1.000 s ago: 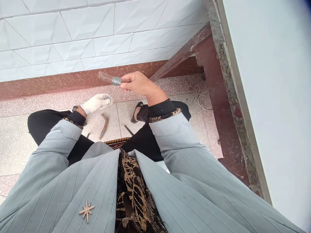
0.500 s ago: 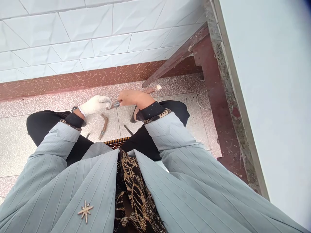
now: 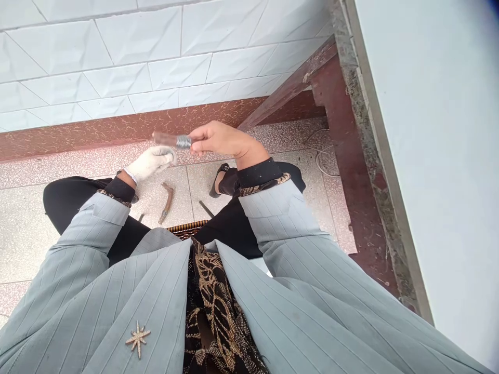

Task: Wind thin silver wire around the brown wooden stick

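Observation:
My right hand [image 3: 216,140], bare, is closed on a brown wooden stick [image 3: 166,138] with silvery wire [image 3: 183,142] wound round it in a tight band. The stick points left, its end blurred by motion, above my left hand. My left hand [image 3: 150,163] wears a white knitted glove, and its fingers are curled together; a small pale rounded shape shows at the fingertips, too indistinct to name. Below the hands, a bent brown wooden piece [image 3: 167,202] with a greyish lower end lies on the floor between my legs.
A thin dark rod [image 3: 206,209] lies near my right leg, and a woven striped seat edge [image 3: 187,227] shows below. To the right stand a reddish-brown wooden frame [image 3: 343,135] and a loose pale cable [image 3: 322,161]. A tiled wall [image 3: 136,47] runs along the far side.
My right hand has raised the wire-wound stick up and turned it, and the stick's left end has moved up and away from my left fingers. My left hand has shifted slightly upward.

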`<state>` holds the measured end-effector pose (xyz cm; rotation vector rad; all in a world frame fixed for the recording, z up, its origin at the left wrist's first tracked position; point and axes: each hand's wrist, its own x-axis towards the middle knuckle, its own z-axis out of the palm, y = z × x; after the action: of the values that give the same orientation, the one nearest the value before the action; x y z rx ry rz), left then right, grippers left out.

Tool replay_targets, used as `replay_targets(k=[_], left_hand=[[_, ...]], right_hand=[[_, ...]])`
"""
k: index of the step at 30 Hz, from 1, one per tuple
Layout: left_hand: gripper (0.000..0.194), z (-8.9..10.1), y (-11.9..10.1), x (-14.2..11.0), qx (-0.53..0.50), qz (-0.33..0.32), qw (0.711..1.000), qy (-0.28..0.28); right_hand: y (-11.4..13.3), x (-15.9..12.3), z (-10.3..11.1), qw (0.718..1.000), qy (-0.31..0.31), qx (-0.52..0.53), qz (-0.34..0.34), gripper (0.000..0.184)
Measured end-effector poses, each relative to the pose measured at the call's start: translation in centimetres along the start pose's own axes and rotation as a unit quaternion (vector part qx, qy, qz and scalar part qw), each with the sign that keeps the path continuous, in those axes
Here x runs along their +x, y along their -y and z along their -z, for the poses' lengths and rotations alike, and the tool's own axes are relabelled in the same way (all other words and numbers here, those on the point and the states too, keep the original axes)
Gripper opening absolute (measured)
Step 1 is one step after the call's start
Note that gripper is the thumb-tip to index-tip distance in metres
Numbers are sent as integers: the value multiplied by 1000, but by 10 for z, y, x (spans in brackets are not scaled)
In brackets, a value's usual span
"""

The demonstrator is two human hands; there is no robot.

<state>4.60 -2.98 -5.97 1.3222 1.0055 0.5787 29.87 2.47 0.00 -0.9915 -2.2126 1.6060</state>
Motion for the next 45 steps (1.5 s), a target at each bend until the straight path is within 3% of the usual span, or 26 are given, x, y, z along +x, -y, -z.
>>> replay_targets(k=[2,4,9,13,17,21,25,28,31,34,36,40,45], left_hand=[[22,-4,-3,-1,-9,14,1000,10],[15,-10,-7,-1,29,12,999,3],[15,-15,-9,-2,179,-34,983,-7],[23,-12,-7,-4,241,-43,970,3],[27,-5,-6,-6,277,-55,959,3],[27,1,-9,-6,296,-52,954,-1],[25,5,-9,-4,267,-36,963,-4],[21,7,-3,-2,190,-28,981,-1],[22,3,2,-1,121,-38,992,19],[27,-6,0,-2,122,-34,992,26],[26,-14,-4,-3,149,-35,988,29],[24,-22,-11,-4,210,-48,976,39],[24,-22,-10,-5,232,-53,971,38]], right_hand=[[-2,1,3,992,-121,25,-16,9],[-7,6,2,982,-181,6,-51,11],[-14,18,-6,956,-175,-190,-137,8],[-9,20,-16,926,-85,-329,-167,19],[2,20,-32,896,69,-406,-165,25],[9,18,-42,907,218,-340,-118,16],[7,13,-36,938,274,-203,-59,13],[5,6,-19,965,223,-134,-13,11],[3,0,-3,995,83,-64,-5,6],[0,0,4,997,-70,-28,-34,10],[-2,4,2,988,-119,-66,-75,12],[-2,14,-10,957,-113,-235,-129,15],[-1,20,-26,920,-30,-362,-146,28]])
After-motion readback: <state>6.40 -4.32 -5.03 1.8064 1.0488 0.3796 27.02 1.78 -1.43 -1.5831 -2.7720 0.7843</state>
